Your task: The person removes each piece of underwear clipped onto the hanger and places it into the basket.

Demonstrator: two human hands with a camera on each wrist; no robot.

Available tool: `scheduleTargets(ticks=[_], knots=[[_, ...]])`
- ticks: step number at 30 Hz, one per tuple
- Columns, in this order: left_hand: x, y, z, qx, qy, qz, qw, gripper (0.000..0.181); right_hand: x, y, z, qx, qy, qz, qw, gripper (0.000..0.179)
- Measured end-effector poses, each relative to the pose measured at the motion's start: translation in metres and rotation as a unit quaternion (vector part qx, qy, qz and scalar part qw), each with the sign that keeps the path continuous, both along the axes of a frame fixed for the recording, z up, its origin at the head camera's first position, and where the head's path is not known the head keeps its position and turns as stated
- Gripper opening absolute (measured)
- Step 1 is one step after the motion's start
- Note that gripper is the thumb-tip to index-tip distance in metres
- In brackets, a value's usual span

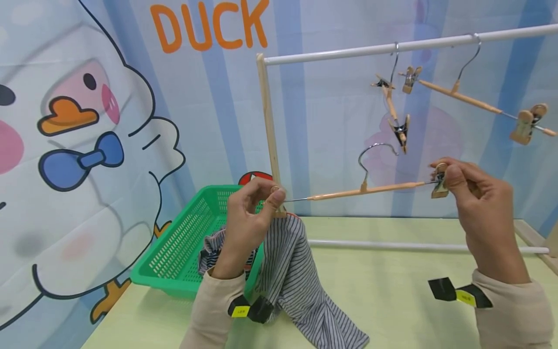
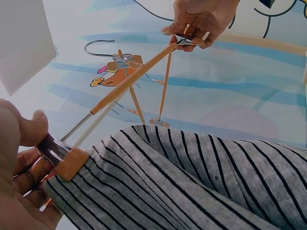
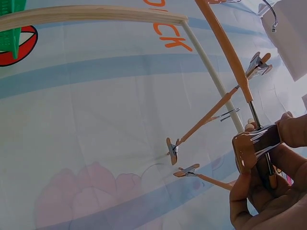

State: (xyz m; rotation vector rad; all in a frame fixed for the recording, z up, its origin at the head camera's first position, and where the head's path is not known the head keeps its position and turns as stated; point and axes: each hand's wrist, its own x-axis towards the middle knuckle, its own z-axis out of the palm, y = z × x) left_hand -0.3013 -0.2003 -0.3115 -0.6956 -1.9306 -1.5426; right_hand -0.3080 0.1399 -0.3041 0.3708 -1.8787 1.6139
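Observation:
A wooden clip hanger [image 1: 366, 191] with a metal hook hangs level between the two hands. My left hand [image 1: 248, 213] pinches the hanger's left clip [image 2: 73, 164], whose wooden pad sits on the edge of a grey cloth garment [image 1: 296, 271] with dark stripes. From that clip the garment drapes down over the basket's side to the tabletop. At the other end, my right hand [image 1: 484, 203] pinches the right clip [image 3: 245, 152] between thumb and fingers. No cloth shows in the right clip.
A green plastic basket [image 1: 174, 242] with more striped clothes [image 1: 211, 252] stands at left. Behind the hands, a rack has a white top rail [image 1: 331, 54], a wooden post [image 1: 269, 121] and a low white bar [image 1: 383, 246]. Two more clip hangers [image 1: 464, 96] hang from the rail.

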Motion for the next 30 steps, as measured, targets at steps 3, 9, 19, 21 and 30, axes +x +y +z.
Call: scheduleTargets(ticks=[3,9,19,21,30], knots=[[0.0005,0.0002,-0.0003,0.003,0.001,-0.002,1.0,0.01,0.0001,0.0001,-0.0003,-0.009,0.002,0.009,0.9999,0.029],[0.0003,0.0001,-0.0012,0.005,0.007,-0.006,0.9999,0.012,0.001,-0.0003,0.0003,-0.008,0.003,0.009,0.9999,0.031],[0.0017,0.0005,-0.0013,0.011,0.006,-0.007,0.9999,0.011,0.002,0.0,0.0018,0.006,-0.001,0.0,1.0,0.032],[0.0018,0.0008,-0.0011,0.011,0.009,-0.005,0.9999,0.011,0.0021,0.0006,0.0018,0.009,-0.002,-0.001,1.0,0.032],[0.0002,0.0024,-0.0014,0.014,0.02,0.0,0.9997,0.011,0.0033,0.0018,0.0024,0.014,-0.004,-0.01,0.9999,0.033]])
